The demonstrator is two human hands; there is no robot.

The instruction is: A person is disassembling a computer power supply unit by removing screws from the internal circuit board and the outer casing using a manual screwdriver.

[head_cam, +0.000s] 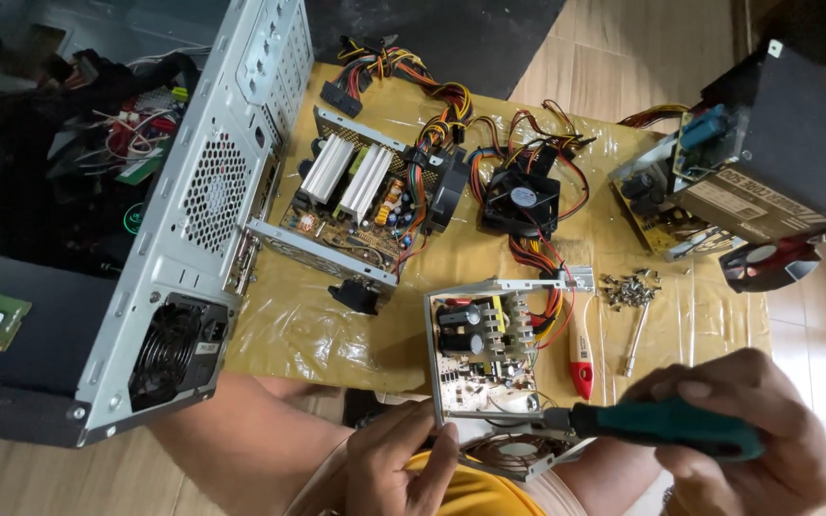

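I'm gripping the green-handled screwdriver [657, 427] in my right hand [743, 435], fingers wrapped tight, tip at the open PSU [485, 368] by the desk's [336, 334] near edge. Left hand [399, 468] is pinching the PSU's bottom rim w/ fingertips. Imo I'm best keeping the driver straight on the screw, casing braced so nothing's slipping.

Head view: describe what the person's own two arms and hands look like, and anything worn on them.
Both arms are bare, with no sleeves showing on either forearm. The left hand wears no glove, ring or watch that can be seen. The right hand is also ungloved, its fingers bare with short, unpainted nails. Something like a band shows at the right wrist, too cut off to tell.
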